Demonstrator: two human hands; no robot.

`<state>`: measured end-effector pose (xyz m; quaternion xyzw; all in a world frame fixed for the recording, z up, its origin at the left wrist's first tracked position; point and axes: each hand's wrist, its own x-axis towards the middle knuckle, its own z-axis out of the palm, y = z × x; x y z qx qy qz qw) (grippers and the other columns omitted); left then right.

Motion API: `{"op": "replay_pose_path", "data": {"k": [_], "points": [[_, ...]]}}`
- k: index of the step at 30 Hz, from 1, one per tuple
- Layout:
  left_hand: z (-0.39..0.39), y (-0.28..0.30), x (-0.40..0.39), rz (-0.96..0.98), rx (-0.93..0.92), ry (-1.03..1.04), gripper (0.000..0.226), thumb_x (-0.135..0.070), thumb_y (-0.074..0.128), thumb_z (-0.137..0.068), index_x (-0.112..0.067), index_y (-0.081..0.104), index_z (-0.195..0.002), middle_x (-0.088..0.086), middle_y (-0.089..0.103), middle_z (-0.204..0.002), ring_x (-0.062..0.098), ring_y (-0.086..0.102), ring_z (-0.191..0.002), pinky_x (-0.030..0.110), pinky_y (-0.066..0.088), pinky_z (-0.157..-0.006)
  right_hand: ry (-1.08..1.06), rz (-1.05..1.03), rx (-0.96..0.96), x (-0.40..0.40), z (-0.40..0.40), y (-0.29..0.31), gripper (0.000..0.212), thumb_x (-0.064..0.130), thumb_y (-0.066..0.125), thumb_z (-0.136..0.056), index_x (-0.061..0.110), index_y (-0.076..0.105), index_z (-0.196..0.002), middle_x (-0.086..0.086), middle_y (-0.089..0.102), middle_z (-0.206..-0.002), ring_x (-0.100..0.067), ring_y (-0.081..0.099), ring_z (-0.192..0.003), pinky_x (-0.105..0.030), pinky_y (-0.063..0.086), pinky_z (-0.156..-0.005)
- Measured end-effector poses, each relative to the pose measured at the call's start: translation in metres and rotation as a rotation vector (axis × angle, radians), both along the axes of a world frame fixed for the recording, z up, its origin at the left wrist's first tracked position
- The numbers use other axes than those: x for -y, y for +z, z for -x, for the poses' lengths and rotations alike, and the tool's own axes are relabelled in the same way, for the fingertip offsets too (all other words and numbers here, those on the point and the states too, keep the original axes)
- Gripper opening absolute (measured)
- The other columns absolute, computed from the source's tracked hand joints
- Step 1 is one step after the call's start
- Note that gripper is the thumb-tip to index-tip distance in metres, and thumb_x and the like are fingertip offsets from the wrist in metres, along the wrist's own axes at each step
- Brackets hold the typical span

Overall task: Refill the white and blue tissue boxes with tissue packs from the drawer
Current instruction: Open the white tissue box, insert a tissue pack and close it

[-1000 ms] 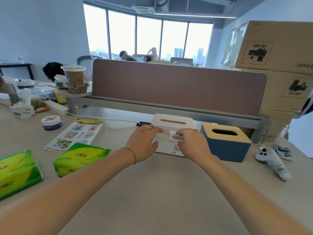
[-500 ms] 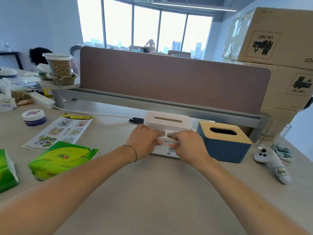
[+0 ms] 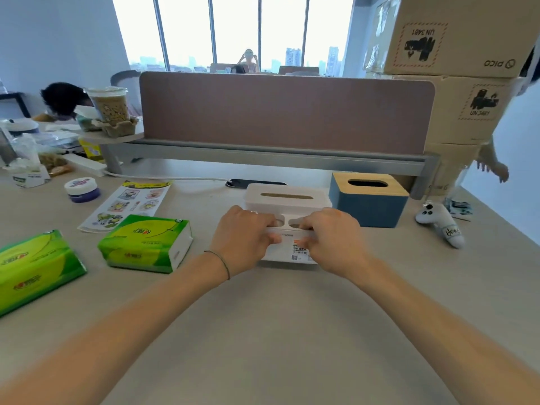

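The white tissue box (image 3: 287,200) stands mid-desk in front of the partition, slot on top, a labelled white flap at its near side. My left hand (image 3: 244,235) and my right hand (image 3: 333,236) both grip that near side, fingers curled into its two cut-outs. The blue tissue box (image 3: 366,204) with a wooden lid stands just right of it, untouched. Two green tissue packs lie on the desk at the left: one (image 3: 146,244) near my left forearm, another (image 3: 35,267) at the frame's left edge. No drawer is in view.
A brown partition (image 3: 286,112) on a grey rail closes the desk's far side. Stacked cardboard boxes (image 3: 444,68) rise at the right. A white game controller (image 3: 441,226), a sticker sheet (image 3: 128,204), a small jar (image 3: 81,190) and a drink cup (image 3: 109,105) lie around.
Both hands have stayed on the white box's near side, fingers curling deeper into the cut-outs. The view has shifted, bringing the green packs further into frame.
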<state>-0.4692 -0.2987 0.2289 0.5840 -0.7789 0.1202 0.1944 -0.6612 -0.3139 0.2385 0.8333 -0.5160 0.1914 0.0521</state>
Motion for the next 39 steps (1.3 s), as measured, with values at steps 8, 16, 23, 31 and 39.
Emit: {"op": "replay_pose_path", "data": {"k": [8,16,23,31,39], "points": [[-0.012,-0.040,-0.016,0.161,-0.227,-0.084,0.027,-0.050,0.067,-0.084,-0.025,0.073,-0.092,0.001,0.070,-0.101,0.026,0.061,-0.101,0.036,0.037,-0.096,0.040,-0.077,-0.031,-0.021,0.000,-0.007,0.033,0.025,0.067,-0.085,0.033,0.066,-0.117,0.011,0.071,-0.118,-0.019,0.063,-0.108,-0.036,0.053,-0.086],[-0.035,-0.058,-0.020,-0.092,-0.616,-0.047,0.018,-0.044,0.066,-0.089,-0.027,0.065,-0.088,-0.001,0.037,-0.147,0.020,0.053,-0.122,0.035,0.048,-0.101,0.148,-0.205,-0.274,-0.018,-0.029,0.022,0.016,0.024,0.052,-0.096,0.025,0.066,-0.088,0.002,0.063,-0.081,-0.024,0.055,-0.079,-0.032,0.034,-0.057],[-0.034,-0.052,-0.013,-0.106,-0.490,-0.030,0.034,-0.051,0.058,-0.088,-0.018,0.064,-0.083,-0.008,0.061,-0.124,0.024,0.062,-0.081,0.040,0.055,-0.068,0.145,-0.157,-0.299,-0.012,-0.035,0.023,0.013,0.025,0.060,-0.092,0.023,0.068,-0.082,0.001,0.062,-0.075,-0.023,0.054,-0.075,-0.031,0.039,-0.063],[-0.028,-0.041,-0.017,-0.128,-0.383,0.079,0.028,-0.048,0.073,-0.084,-0.020,0.070,-0.091,-0.010,0.065,-0.122,0.022,0.063,-0.088,0.035,0.052,-0.074,0.170,-0.138,-0.244,-0.009,-0.032,0.016,0.014,0.023,0.063,-0.089,0.021,0.076,-0.085,0.001,0.072,-0.078,-0.019,0.060,-0.074,-0.030,0.048,-0.066],[-0.028,-0.027,-0.019,-0.175,-0.323,0.142,0.036,-0.055,0.075,-0.079,-0.025,0.074,-0.100,-0.009,0.070,-0.117,0.021,0.065,-0.088,0.034,0.055,-0.078,0.170,-0.146,-0.153,-0.008,-0.031,0.013,0.011,0.028,0.070,-0.087,0.023,0.079,-0.092,0.003,0.074,-0.079,-0.021,0.062,-0.076,-0.033,0.053,-0.072]]}}
